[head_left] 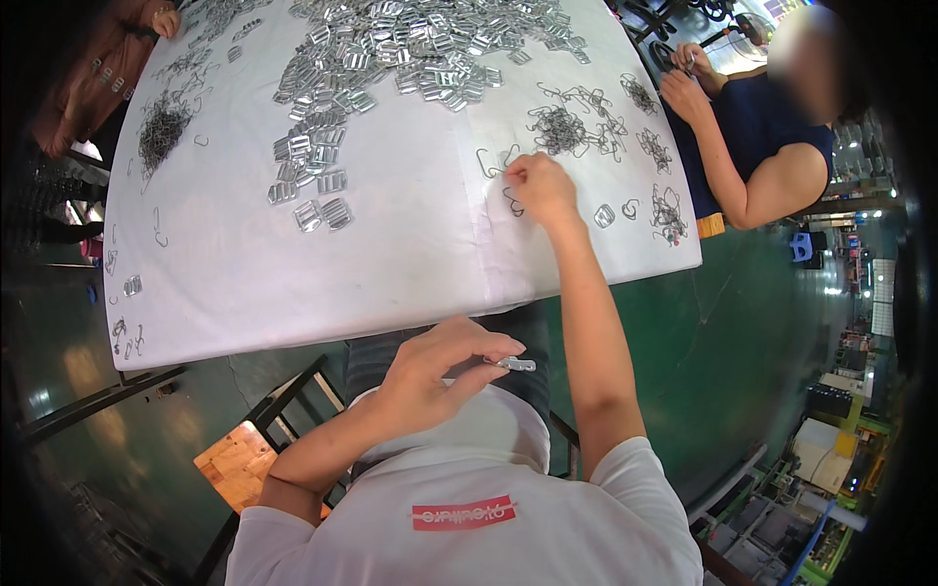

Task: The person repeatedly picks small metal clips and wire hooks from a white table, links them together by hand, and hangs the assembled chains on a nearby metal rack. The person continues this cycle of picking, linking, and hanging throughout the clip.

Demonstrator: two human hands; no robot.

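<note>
My left hand is held in front of my body, below the table's near edge, pinching a small silver metal buckle between thumb and fingertips. On the table to the right, my right hand has its fingertips pressed together at a bent wire hook, which they partly cover. Another wire hook lies just left of these fingers, and one more hook is under the hand. Farther off is a tangled pile of wire hooks. A single buckle rests to the right of my hand.
A large heap of silver buckles covers the far middle of the white-covered table. Dark hooks are piled at left, with smaller clusters along the right edge. A co-worker sits at right; another person's hand is far left.
</note>
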